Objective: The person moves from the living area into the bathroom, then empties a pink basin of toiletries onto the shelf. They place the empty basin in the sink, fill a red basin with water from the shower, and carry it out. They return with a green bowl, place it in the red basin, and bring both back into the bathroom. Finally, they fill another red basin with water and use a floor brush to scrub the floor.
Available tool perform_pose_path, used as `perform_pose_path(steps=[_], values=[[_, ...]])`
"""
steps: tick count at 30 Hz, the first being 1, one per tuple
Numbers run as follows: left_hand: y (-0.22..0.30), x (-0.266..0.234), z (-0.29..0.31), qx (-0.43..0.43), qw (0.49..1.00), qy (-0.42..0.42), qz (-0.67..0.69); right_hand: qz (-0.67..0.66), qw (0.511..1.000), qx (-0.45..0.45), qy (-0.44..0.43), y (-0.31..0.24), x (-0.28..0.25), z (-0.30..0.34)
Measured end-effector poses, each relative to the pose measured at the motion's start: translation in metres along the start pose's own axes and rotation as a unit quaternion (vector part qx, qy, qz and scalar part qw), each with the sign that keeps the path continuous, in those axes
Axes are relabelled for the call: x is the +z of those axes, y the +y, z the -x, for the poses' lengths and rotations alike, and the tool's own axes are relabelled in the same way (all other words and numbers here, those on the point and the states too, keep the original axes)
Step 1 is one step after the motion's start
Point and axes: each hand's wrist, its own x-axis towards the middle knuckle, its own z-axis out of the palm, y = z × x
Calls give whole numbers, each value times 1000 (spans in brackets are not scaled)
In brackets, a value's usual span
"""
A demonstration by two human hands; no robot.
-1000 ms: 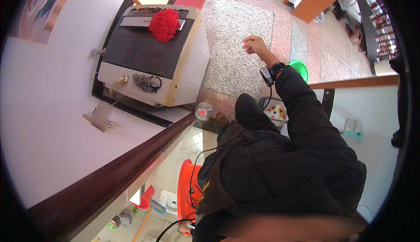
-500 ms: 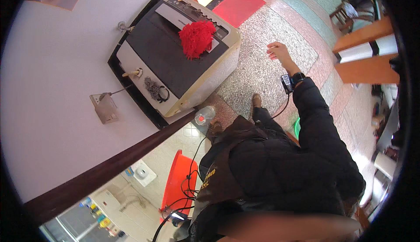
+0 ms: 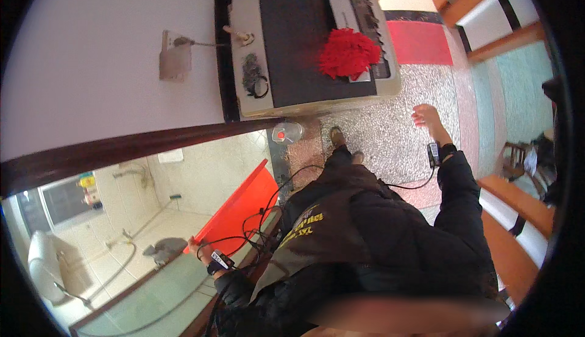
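Observation:
My left hand (image 3: pixel 197 250) grips the lower end of a red-orange plastic basin (image 3: pixel 241 206), which is tilted up on its side beside me. Its fingertips are partly hidden at the rim. Out to the right, my right hand (image 3: pixel 428 119) hangs above the speckled floor with loosely bent fingers and nothing in it. A washing machine (image 3: pixel 292 44) with a dark lid stands ahead, and a shaggy red cloth or mitt (image 3: pixel 349 53) lies on its top, nearest to my right hand. Each wrist carries a small strapped device with a black cable.
A clear plastic bottle (image 3: pixel 289 132) with a red cap stands by the machine's near corner, next to a dark door frame (image 3: pixel 146 148). To the left is a tiled bathroom with a white sink (image 3: pixel 46 264). Wooden furniture (image 3: pixel 515 200) stands at the right.
My view and body have turned left, toward the bathroom doorway. My left hand has come into clear view at the basin, which moved with me. The right hand stays empty.

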Motion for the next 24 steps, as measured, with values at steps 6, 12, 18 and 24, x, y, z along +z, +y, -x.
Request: perform_pose_path(steps=[6, 12, 18, 24], values=[[-31, 46, 115, 17, 991, -8, 131, 131, 968, 17, -214, -50, 37, -23], [-36, 56, 219, -40, 979, -6, 198, 223, 938, 28, -264, -100, 66, -35], [-81, 123, 346, 88, 974, 152, 140, 339, 840, 42, -421, -158, 46, -58], [-133, 167, 493, 70, 938, 179, 289, 437, 703, 68, -557, -185, 37, -73]])
